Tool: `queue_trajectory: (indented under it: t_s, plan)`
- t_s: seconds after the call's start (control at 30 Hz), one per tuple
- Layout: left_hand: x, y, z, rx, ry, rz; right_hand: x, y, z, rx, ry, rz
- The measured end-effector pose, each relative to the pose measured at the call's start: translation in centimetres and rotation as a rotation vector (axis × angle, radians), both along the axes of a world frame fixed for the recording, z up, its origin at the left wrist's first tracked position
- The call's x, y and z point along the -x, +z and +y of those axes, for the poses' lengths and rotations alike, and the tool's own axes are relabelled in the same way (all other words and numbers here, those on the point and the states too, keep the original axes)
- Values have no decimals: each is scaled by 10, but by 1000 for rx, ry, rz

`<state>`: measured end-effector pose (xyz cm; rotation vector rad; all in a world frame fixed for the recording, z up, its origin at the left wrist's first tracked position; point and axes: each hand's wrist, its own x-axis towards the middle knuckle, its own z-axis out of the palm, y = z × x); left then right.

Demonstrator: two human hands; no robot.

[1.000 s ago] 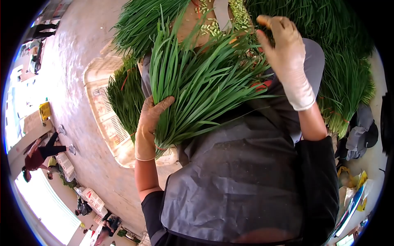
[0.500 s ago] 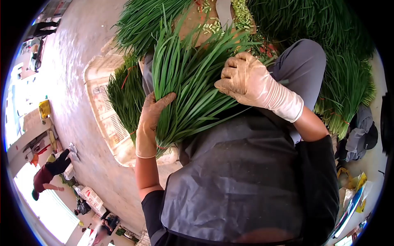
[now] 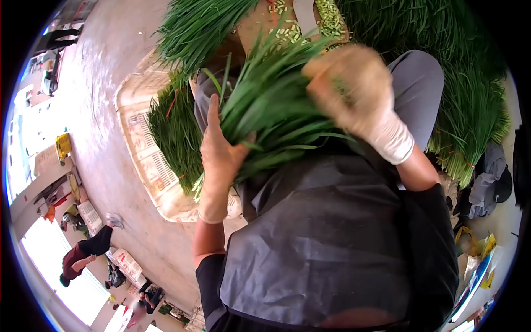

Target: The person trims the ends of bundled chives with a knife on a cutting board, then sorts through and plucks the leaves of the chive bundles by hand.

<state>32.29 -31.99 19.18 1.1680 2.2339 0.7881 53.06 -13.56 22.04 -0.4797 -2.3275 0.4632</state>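
A loose bunch of garlic chives [image 3: 282,110] lies across my lap, its long green leaves smeared by motion. My left hand [image 3: 220,152], in a thin soiled glove, holds the bunch at its left side. The thumb lies against the leaves and one finger points up along their edge; the other fingers are hidden. At the leaf-tip end, my right hand [image 3: 357,91], also gloved, is strongly blurred. Bits of green show at its palm, but its fingers cannot be made out clearly.
Ahead is a board [image 3: 251,33] with chopped stem pieces [image 3: 332,19] and a pale flat blade [image 3: 305,16]. Tied chives [image 3: 171,130] fill a crate [image 3: 135,130] at left. More chives [image 3: 464,110] are heaped at right. A person [image 3: 83,252] stands far left.
My left hand has shifted slightly right and turned, one finger now pointing up. My right hand has moved a little up and turned over, blurring. The chives have swung to the right.
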Motion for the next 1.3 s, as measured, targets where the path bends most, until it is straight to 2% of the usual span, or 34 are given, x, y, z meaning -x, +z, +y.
queue_trajectory:
  t_s: [0.03,0.07,0.13,0.17,0.23,0.27,0.33,0.4,0.47,0.53,0.6,0.63,0.7,0.73,0.8,0.87,0.9,1.03,1.1,1.13,1.2,1.27,1.3]
  plan:
    - [11,-1,7,71,9,65,10,13,-15,69,202,-283]
    - [28,-12,8,59,-9,21,26,-9,-35,-93,137,-219]
    - [40,1,26,99,250,-534,35,-38,-43,-176,159,-388]
    - [47,1,27,87,257,-524,36,-63,-45,-105,150,-500]
    - [60,0,22,-79,580,-831,22,-85,-35,-5,164,-676]
    - [62,1,18,-87,591,-825,11,-89,-29,24,184,-740]
    - [64,3,11,-173,646,-949,-11,-80,-12,-11,124,-691]
    - [65,-2,7,-184,632,-953,-19,-85,18,141,22,-1003]
    - [57,-1,4,-190,604,-899,-27,-55,41,52,-152,-1009]
    - [45,3,4,-208,641,-885,-29,-49,68,-348,-332,-592]
    - [41,4,5,-224,665,-903,-18,-13,70,-280,-349,-167]
    - [37,7,5,-223,664,-903,-8,-5,60,-279,-350,-168]
    - [30,14,6,-223,674,-896,15,9,42,38,-46,143]
    - [30,14,6,-224,668,-896,30,14,36,-28,-22,136]
    - [30,13,2,-265,550,-881,49,10,28,45,9,56]
    - [29,11,0,-281,554,-861,65,-6,20,75,45,10]
    - [29,10,-1,-298,552,-885,70,-2,15,80,114,-143]
    - [31,8,-1,-292,588,-882,76,-20,-7,98,124,-172]
    - [31,10,1,-288,594,-884,74,-22,-10,293,65,-138]
    - [31,9,1,-285,598,-881,72,-23,-12,293,66,-142]
    - [30,8,1,-287,604,-886,67,-24,-15,387,79,-258]
    - [28,9,2,-290,600,-890,69,-34,-19,378,72,-316]
    - [26,13,4,-268,581,-882,73,-38,-22,246,72,-307]
